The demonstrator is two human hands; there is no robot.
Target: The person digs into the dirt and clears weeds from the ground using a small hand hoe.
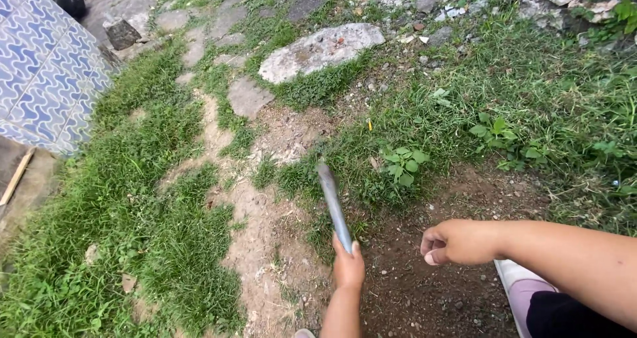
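My left hand grips the handle end of a long grey blade-like tool, which points away from me and up toward the grass, its tip near a bare dirt patch. My right hand hovers to the right of it over dark bare soil, fingers curled into a loose fist with nothing visible in it. A small broad-leaved weed grows just right of the tool's tip. A second leafy weed stands further right in the grass.
A large flat stone and smaller paving stones lie ahead. A blue-and-white patterned tiled wall stands at the left. Thick grass covers the left side. My white shoe rests at lower right.
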